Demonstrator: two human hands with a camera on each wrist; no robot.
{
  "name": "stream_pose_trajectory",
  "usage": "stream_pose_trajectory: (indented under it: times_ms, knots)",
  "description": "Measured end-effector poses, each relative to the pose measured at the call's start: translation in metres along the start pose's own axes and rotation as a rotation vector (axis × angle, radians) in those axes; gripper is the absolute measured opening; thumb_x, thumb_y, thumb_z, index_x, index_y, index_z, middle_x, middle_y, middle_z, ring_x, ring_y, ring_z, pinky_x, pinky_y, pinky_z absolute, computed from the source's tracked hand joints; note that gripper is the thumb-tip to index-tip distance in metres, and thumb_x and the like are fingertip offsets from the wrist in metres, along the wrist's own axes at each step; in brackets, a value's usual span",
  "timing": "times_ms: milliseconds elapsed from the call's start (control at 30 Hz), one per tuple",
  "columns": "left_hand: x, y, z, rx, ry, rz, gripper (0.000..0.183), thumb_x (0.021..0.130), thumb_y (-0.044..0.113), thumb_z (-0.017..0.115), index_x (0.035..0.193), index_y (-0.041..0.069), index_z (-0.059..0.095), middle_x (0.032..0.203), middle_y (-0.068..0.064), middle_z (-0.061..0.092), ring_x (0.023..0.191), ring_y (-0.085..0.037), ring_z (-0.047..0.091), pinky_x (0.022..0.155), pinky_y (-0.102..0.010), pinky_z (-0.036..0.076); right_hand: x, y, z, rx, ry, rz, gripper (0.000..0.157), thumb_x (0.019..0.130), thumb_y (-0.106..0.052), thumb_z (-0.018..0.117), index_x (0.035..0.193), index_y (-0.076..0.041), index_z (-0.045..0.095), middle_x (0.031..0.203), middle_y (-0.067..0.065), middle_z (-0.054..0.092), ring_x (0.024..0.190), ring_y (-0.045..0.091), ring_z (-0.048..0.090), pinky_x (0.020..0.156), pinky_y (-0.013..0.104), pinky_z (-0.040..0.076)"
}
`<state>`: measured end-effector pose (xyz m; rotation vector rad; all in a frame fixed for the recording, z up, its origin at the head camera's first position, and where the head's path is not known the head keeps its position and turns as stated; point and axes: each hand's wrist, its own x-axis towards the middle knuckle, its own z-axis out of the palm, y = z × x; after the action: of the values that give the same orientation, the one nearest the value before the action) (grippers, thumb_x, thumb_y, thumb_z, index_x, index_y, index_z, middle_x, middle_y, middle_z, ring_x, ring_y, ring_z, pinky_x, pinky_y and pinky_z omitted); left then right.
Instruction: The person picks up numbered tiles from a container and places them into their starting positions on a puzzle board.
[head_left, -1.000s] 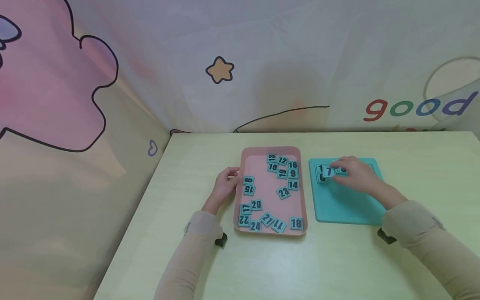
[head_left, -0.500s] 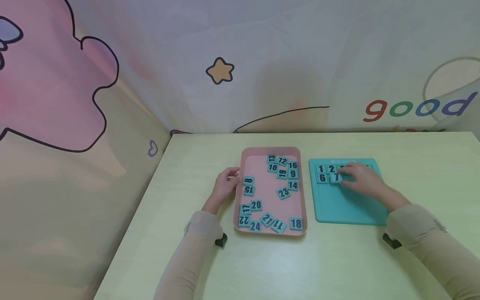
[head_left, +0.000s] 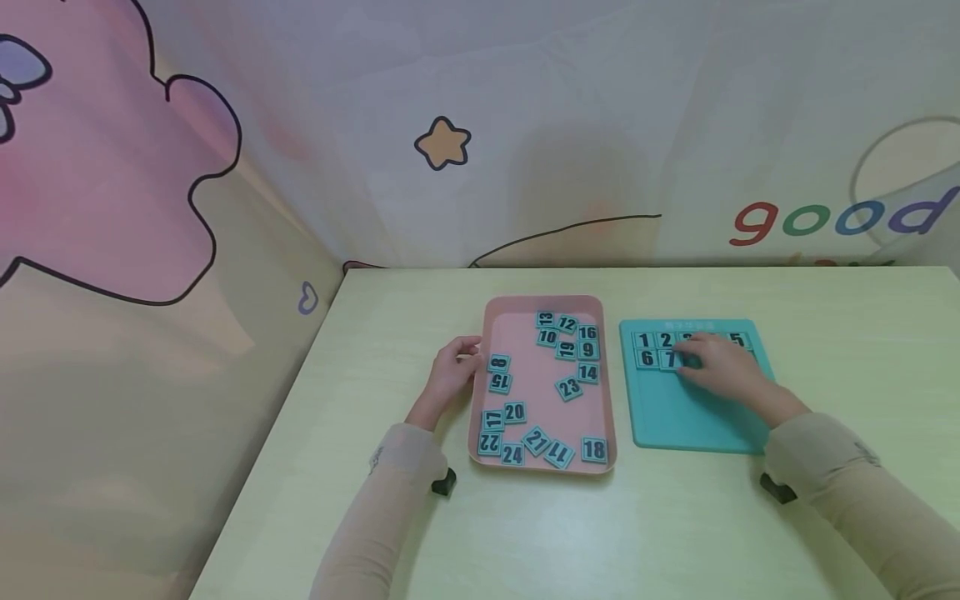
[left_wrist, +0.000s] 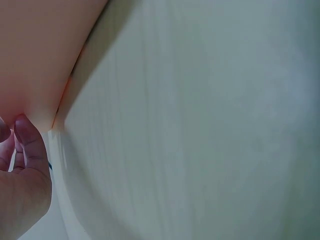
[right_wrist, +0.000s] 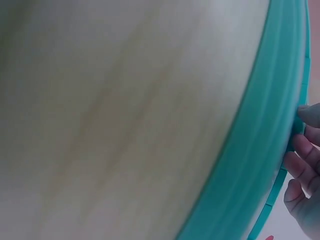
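In the head view, my right hand (head_left: 718,365) reaches over the teal board (head_left: 693,425). Its thumb and fingers pinch the right side of the number tile 7 (head_left: 669,360), low over the board beside the tile 6 (head_left: 647,359). From the right wrist view, the fingertips (right_wrist: 295,165) meet the row of teal tiles at the board's surface. My left hand (head_left: 450,371) is at the left rim of the pink tray (head_left: 534,417), fingers loosely bent and fingertips touching its outer side; the left wrist view shows that hand (left_wrist: 25,185) close under the tray wall.
Loose number tiles lie scattered in the tray, among them 18 (head_left: 594,450), 23 (head_left: 568,388) and 8 (head_left: 498,363). A top row on the board shows 1 (head_left: 643,340), 2 (head_left: 665,340) and 5 (head_left: 738,340), partly covered by the right hand. Behind the table (head_left: 525,533) hangs a printed backdrop.
My right hand has carried the tile 7 from above the left end of the rows, rightward and down to the spot beside 6. My left hand and the tray stay where they were.
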<state>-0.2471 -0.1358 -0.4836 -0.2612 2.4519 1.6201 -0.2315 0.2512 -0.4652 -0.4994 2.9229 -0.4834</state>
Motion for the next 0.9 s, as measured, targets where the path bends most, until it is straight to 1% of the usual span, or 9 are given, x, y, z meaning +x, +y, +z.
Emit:
stream_pose_trajectory:
  times_ms: [133,333,467,567,633,700,767,833,900]
  knots:
    - [0.0,0.0,0.0,-0.003,-0.002,-0.009,0.033,0.087,0.018,0.051,0.12,0.016,0.051,0.108,-0.004,0.051,0.083,-0.017,0.053,0.077,-0.027,0.048,0.0,-0.003,-0.001,-0.007,-0.017,0.016,0.041,0.081,-0.019,0.059,0.116,0.001,0.055,0.12,0.028,0.049,0.114,0.044,0.041,0.091,0.057,0.033]
    - [0.001,-0.001,0.0,-0.015,-0.006,-0.004,0.032,0.087,0.017,0.051,0.119,0.016,0.051,0.107,-0.005,0.05,0.082,-0.017,0.053,0.076,-0.026,0.048,0.001,-0.004,-0.002,-0.014,-0.028,0.035,0.04,0.082,-0.018,0.059,0.117,0.001,0.055,0.12,0.029,0.049,0.114,0.045,0.04,0.092,0.057,0.033]
    - [0.001,-0.001,0.0,-0.013,-0.005,-0.005,0.032,0.087,0.017,0.051,0.119,0.016,0.052,0.106,-0.004,0.05,0.082,-0.017,0.053,0.076,-0.025,0.048,0.003,-0.004,-0.003,-0.013,-0.014,0.027,0.038,0.08,-0.018,0.061,0.113,0.001,0.058,0.11,0.024,0.057,0.102,0.038,0.051,0.085,0.053,0.041]
    - [0.001,-0.001,0.0,-0.01,-0.001,-0.009,0.031,0.087,0.017,0.051,0.118,0.016,0.052,0.106,-0.004,0.051,0.082,-0.017,0.053,0.075,-0.025,0.048,0.004,-0.005,-0.005,-0.008,0.002,0.016,0.036,0.08,-0.019,0.062,0.109,0.001,0.06,0.103,0.02,0.059,0.093,0.031,0.054,0.079,0.049,0.045]
    - [0.001,0.0,0.0,-0.01,-0.001,-0.011,0.032,0.087,0.017,0.051,0.119,0.016,0.052,0.106,-0.004,0.051,0.082,-0.017,0.053,0.076,-0.025,0.048,0.004,-0.008,-0.008,0.002,0.012,0.01,0.035,0.08,-0.02,0.062,0.108,0.0,0.06,0.104,0.02,0.059,0.093,0.031,0.054,0.079,0.049,0.044]
    - [0.0,0.0,0.0,-0.007,-0.001,-0.005,0.032,0.087,0.017,0.051,0.119,0.016,0.052,0.106,-0.005,0.051,0.082,-0.017,0.053,0.076,-0.025,0.048,0.005,-0.013,-0.011,0.013,0.012,0.015,0.036,0.08,-0.022,0.062,0.11,-0.001,0.06,0.107,0.021,0.058,0.099,0.035,0.052,0.082,0.053,0.042]
    - [-0.001,0.0,0.0,-0.003,-0.003,0.0,0.032,0.087,0.017,0.051,0.119,0.016,0.051,0.107,-0.005,0.051,0.082,-0.017,0.053,0.076,-0.025,0.048,0.005,-0.018,-0.013,0.02,0.015,0.01,0.037,0.081,-0.022,0.061,0.112,-0.002,0.059,0.108,0.021,0.058,0.101,0.035,0.051,0.083,0.054,0.041]
    - [-0.001,0.0,0.0,-0.001,-0.004,0.004,0.032,0.087,0.017,0.051,0.119,0.015,0.051,0.107,-0.005,0.051,0.082,-0.017,0.053,0.076,-0.025,0.048,0.005,-0.024,-0.015,0.036,0.014,0.004,0.037,0.081,-0.022,0.061,0.112,-0.003,0.059,0.107,0.02,0.058,0.101,0.035,0.052,0.083,0.054,0.041]
    - [-0.001,0.0,0.0,0.001,-0.002,0.01,0.032,0.087,0.017,0.051,0.12,0.015,0.051,0.107,-0.005,0.051,0.081,-0.017,0.053,0.074,-0.025,0.048,0.006,-0.03,-0.016,0.05,0.016,-0.01,0.036,0.081,-0.02,0.061,0.112,-0.003,0.059,0.103,0.018,0.059,0.095,0.031,0.053,0.081,0.05,0.044]
